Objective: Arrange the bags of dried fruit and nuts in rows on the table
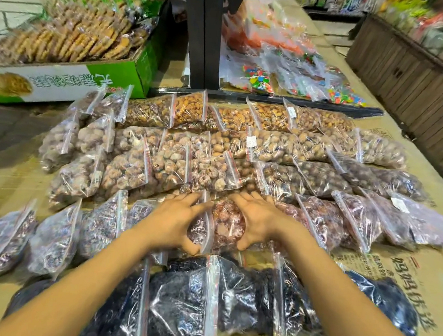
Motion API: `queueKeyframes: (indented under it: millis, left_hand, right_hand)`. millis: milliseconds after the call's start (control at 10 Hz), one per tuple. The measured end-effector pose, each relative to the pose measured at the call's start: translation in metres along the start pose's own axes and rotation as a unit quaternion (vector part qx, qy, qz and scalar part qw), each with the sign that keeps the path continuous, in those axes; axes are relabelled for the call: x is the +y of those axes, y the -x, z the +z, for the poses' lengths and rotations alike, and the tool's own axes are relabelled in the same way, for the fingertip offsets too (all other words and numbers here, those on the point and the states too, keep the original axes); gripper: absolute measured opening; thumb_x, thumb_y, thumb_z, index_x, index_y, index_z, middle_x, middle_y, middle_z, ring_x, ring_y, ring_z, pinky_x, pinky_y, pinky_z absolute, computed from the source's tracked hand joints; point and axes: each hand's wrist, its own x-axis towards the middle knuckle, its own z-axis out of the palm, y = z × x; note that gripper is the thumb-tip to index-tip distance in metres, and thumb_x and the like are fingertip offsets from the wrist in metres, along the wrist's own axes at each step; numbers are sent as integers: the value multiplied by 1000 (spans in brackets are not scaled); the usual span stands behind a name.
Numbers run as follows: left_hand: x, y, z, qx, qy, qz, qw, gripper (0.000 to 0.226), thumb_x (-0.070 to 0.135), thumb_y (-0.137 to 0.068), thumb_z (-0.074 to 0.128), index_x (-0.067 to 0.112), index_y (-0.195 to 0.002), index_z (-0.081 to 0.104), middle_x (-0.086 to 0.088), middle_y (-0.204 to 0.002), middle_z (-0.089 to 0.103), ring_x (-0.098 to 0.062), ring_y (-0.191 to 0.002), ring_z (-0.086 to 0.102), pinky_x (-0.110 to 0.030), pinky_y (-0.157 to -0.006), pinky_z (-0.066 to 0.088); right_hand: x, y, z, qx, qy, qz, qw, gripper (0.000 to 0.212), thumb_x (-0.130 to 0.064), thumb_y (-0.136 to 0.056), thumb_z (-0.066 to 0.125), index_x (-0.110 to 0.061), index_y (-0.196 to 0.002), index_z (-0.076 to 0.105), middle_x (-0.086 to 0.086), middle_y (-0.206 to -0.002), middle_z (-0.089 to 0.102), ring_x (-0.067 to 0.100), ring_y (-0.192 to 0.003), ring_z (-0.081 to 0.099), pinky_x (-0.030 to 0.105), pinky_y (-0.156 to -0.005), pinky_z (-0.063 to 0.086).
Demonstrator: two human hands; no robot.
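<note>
Clear zip bags of dried fruit and nuts lie in several rows on the cardboard-covered table. The far row holds orange-brown nuts, the middle rows tan and brown nuts, the near row black dried fruit. In the centre sits a bag of reddish dried fruit. My left hand grips its left side and zip edge. My right hand clasps its right side. Purple-red bags continue that row to the right, and speckled dark bags to the left.
A green and white box of wrapped biscuits stands at the back left. A black post rises behind the rows. Bags of coloured sweets lie beyond it. A wooden crate wall runs along the right.
</note>
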Motion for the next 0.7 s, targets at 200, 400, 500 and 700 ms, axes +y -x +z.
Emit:
queueKeyframes:
  millis: [200, 400, 500, 700]
  left_hand:
    - [0, 5, -3, -64, -26, 24, 997, 107, 49, -69, 74, 40, -150, 5, 4, -161, 2, -19, -148, 4, -36, -117, -2]
    - [-2, 9, 3, -69, 10, 4, 998, 109, 81, -65, 55, 47, -149, -7, 18, -154, -6, -15, -147, 2, -37, -116, -1]
    - [3, 10, 11, -27, 4, -15, 1000, 99, 81, -74, 41, 41, -150, -9, 11, -158, -9, -18, -149, 2, -35, -113, -7]
    - [17, 24, 24, 64, -18, -75, 995, 98, 85, -74, 20, 33, -149, -15, -3, -155, -23, -24, -147, -14, -39, -115, -13]
  right_hand:
    - [4, -3, 0, -14, -11, -7, 1000, 121, -40, -58, 84, -32, -149, 4, 0, -160, 10, 24, -145, 14, 51, -118, 14]
    - [4, 3, 7, 33, -5, -16, 999, 117, -46, -61, 81, -32, -149, 5, -3, -159, 11, 20, -143, 14, 46, -118, 3]
    - [6, 14, 10, 63, -5, -2, 998, 109, -46, -71, 74, -31, -151, 1, -2, -160, 1, 21, -146, 0, 39, -114, -8]
    - [-6, 49, 45, 178, -19, 40, 983, 86, -47, -87, 54, -26, -152, 1, 3, -160, -8, 21, -146, -13, 45, -118, -11]
